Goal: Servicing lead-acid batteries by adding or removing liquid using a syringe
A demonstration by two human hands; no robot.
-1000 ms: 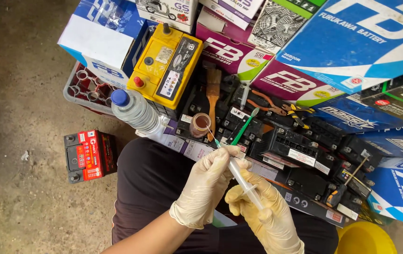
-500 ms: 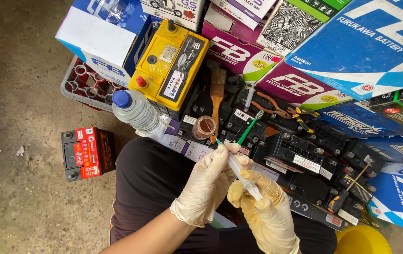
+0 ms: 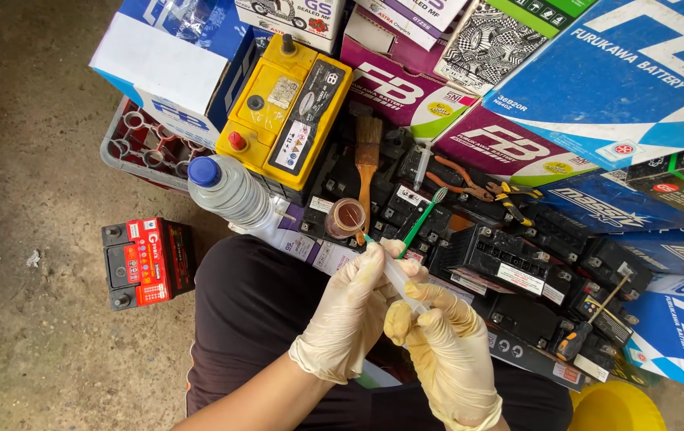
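Observation:
Both my hands wear pale latex gloves and meet over my lap. My left hand [image 3: 350,307] and my right hand [image 3: 447,351] together grip a clear plastic syringe [image 3: 396,275], its green tip pointing up-left toward a small brown-filled cup [image 3: 346,216]. A green toothbrush [image 3: 423,218] lies just beyond my fingers on a row of black batteries [image 3: 517,267]. A wooden paintbrush [image 3: 367,164] rests above the cup.
A yellow-topped battery [image 3: 290,112] and a clear bottle with a blue cap [image 3: 228,191] lie to the left. A red battery [image 3: 148,262] sits on the concrete floor. Orange-handled pliers [image 3: 469,182], a screwdriver [image 3: 589,327], stacked battery cartons [image 3: 613,76], a crate [image 3: 138,144] and a yellow tub [image 3: 617,407] surround them.
My hands with the syringe have stayed together, shifting slightly; the view has moved a little closer.

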